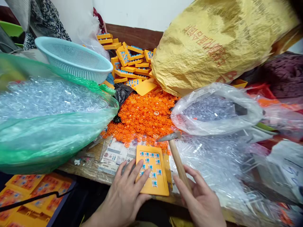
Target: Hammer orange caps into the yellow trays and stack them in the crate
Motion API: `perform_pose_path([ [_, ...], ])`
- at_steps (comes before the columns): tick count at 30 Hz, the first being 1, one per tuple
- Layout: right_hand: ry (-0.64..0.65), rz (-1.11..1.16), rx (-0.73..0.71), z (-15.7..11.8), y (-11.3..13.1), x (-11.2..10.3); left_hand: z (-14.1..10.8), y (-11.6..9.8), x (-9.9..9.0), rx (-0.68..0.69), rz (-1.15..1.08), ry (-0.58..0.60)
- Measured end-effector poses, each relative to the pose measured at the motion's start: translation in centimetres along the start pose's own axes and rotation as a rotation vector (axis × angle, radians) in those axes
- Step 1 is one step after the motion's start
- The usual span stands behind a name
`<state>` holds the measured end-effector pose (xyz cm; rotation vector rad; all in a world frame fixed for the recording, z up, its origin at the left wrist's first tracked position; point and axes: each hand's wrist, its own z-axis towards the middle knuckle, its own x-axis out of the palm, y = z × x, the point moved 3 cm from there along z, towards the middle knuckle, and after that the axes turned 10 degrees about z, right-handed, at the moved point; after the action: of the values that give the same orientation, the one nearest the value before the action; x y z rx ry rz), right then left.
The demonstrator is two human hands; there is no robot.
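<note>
An orange-yellow panel (155,186) with small clear and blue pieces set in it lies at the bench's front edge. My left hand (126,192) rests over the panel's left side with its fingers spread. To the right, my right hand (201,195) is wrapped round the wooden handle of a hammer (177,157). The hammer's metal head is up by the near edge of a heap of orange round pieces (144,113), above the panel's top right corner. A printed sheet (118,154) under plastic lies left of the panel.
A green bag (47,132) of clear pieces fills the left, with a blue basket (75,60) behind. Stacked orange panels (132,69) and a yellow sack (213,44) stand at the back. A white bag (213,126) and clear plastic pieces (208,167) lie right. More panels (30,195) sit lower left.
</note>
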<state>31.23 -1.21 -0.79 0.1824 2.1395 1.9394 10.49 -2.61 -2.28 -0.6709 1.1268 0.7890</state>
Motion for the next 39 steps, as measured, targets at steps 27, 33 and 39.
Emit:
perform_pose_path([
  [27, -0.039, -0.247, -0.132, -2.5, -2.5, -1.9, 4.6, 7.4, 0.3, -0.265, -0.348, -0.134],
  [33, 0.034, -0.449, -0.578, -1.9, 1.0, 0.4, 6.8, 4.7, -0.4, -0.222, -0.497, -0.154],
  [39, 0.1, -0.476, -0.654, -1.8, 2.2, 1.0, 7.5, 4.7, 0.7, -0.219, -0.484, -0.073],
])
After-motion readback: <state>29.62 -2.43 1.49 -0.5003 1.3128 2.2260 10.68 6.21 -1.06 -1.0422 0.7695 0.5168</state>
